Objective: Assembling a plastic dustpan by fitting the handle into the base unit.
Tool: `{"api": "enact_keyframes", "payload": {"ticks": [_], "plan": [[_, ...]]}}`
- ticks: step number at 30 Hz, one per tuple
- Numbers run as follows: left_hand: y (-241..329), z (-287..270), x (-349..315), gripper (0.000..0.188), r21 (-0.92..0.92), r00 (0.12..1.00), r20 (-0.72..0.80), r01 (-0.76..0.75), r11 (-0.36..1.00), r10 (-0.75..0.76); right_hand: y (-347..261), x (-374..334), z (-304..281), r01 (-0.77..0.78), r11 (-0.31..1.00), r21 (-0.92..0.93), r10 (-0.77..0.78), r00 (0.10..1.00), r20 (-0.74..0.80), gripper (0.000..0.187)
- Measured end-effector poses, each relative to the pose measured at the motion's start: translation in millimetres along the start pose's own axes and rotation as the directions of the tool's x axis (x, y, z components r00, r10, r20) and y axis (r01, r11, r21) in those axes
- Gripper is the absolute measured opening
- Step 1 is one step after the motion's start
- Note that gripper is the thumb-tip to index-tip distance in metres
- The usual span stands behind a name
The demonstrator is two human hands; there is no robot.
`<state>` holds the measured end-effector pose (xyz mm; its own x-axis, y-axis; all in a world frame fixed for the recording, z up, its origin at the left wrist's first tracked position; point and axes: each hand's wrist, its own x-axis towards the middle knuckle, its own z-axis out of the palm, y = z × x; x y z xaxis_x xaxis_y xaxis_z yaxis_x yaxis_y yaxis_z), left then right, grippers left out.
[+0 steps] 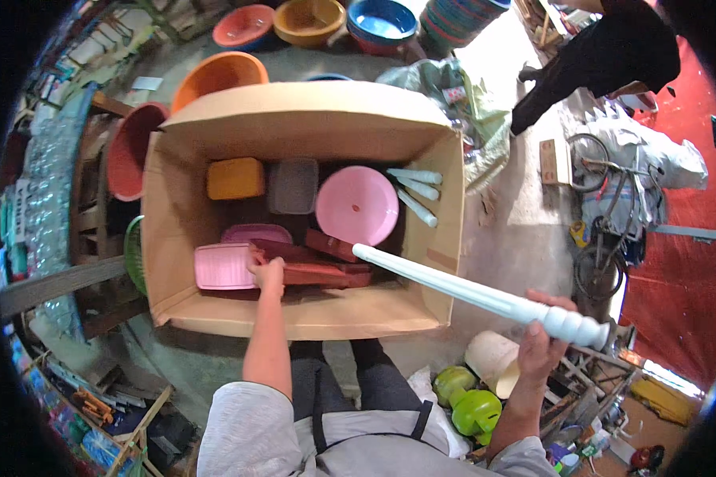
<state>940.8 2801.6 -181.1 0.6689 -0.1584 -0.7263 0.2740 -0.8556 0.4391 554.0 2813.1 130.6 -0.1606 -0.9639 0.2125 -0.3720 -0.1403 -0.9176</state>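
Note:
Across the front of a large open cardboard box (294, 322), a pale blue fluted plastic table leg (461, 292) slants from over the box down to the right. My right hand (539, 342) is closed round its ringed thick end. Inside the box, my left hand (268, 273) is closed at the left end of a dark red plastic piece (318, 273), beside a pink plastic basket (224, 267). Its fingertips are partly hidden. Several similar pale legs (418, 191) lie at the box's right wall, next to a round pink plastic piece (357, 205). A mustard container (235, 178) and a grey container (293, 187) sit along the far side.
Coloured basins (309, 21) and an orange tub (219, 77) stand beyond the box. A green-white sack (485, 131) rests at its far right corner. A bicycle (605, 199) and a person in black (612, 56) are on the right. Green plastic items (476, 409) lie near my right forearm.

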Motion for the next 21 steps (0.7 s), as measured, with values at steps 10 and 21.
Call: {"api": "enact_keyframes", "payload": {"ticks": [10, 21], "plan": [[13.0, -140.9, -102.5, 0.045, -0.522, 0.890, 0.325, -0.114, 0.846, 0.321, -81.7, 65.5, -41.7, 0.137, 0.802, 0.582, -0.075, 0.989, -0.129, 0.060], [49.2, -228.8, -197.7, 0.059, -0.544, 0.765, 0.309, -0.345, 0.765, 0.565, -113.1, 79.0, -11.4, 0.169, 0.573, 0.802, -0.223, 0.974, -0.046, 0.051]]}}
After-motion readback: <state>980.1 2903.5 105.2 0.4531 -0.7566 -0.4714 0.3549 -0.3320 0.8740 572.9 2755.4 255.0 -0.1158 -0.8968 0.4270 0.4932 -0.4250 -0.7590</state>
